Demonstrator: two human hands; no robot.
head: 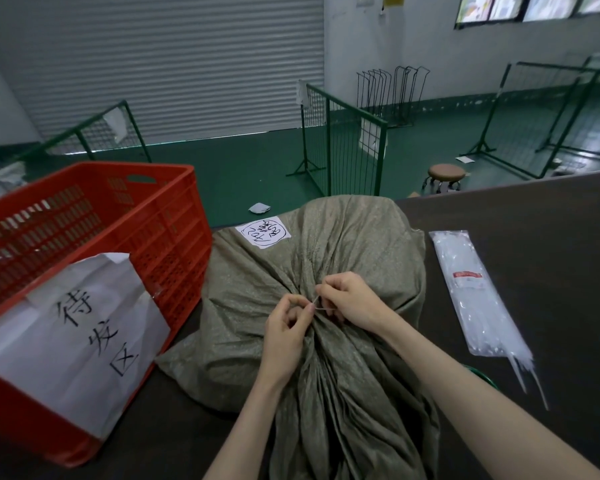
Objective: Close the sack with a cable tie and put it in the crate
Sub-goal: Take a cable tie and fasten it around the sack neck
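A full grey-green woven sack (343, 251) lies on the dark table, its mouth gathered into a bunched neck toward me. A thin cable tie (316, 301) runs around that neck. My left hand (286, 336) pinches one end of the tie. My right hand (352, 299) pinches the other end right beside it, fingertips almost touching. A white label with handwriting (263, 232) is stuck on the sack's far side. The red slatted crate (94, 237) stands to the left of the sack, open on top, with a white paper sign taped to its near wall.
A clear bag of spare cable ties (471, 292) lies on the dark table (534, 237) right of the sack. Beyond the table's far edge are a green floor, green wire fence panels (347, 140), a round stool (445, 174) and a roller shutter.
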